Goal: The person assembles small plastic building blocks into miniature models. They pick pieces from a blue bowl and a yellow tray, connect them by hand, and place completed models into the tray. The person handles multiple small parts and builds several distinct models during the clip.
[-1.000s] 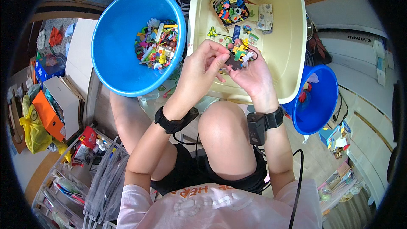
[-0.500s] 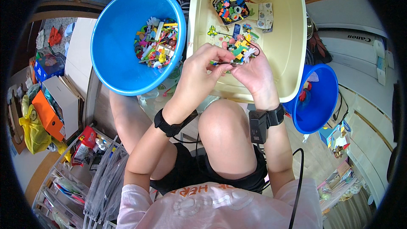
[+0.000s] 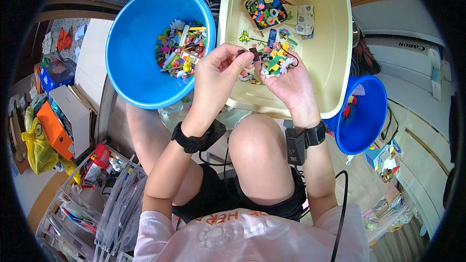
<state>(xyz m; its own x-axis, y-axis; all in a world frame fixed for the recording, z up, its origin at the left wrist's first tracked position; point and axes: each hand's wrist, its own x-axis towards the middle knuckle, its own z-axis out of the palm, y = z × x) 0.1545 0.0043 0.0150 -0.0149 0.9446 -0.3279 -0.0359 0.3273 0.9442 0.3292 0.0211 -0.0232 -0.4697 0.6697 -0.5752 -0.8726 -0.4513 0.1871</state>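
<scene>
cream tub [image 3: 327, 34] has room along its right edge; left grip [image 3: 222, 65] pinches dark piece [image 3: 256, 54], right grip [image 3: 291, 87] cups small toys [image 3: 275, 64].

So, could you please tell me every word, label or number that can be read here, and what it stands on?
I won't copy wording; print stands here:
White box at right: dark lettering, legible.
Pale pink shirt: orange letters, partly lost in folds.
Black unit on the right wrist: pale marks, too small to read.
Dark blue card in the cream tub: too small to read.
Toy pieces in the right hand: none visible.
</scene>
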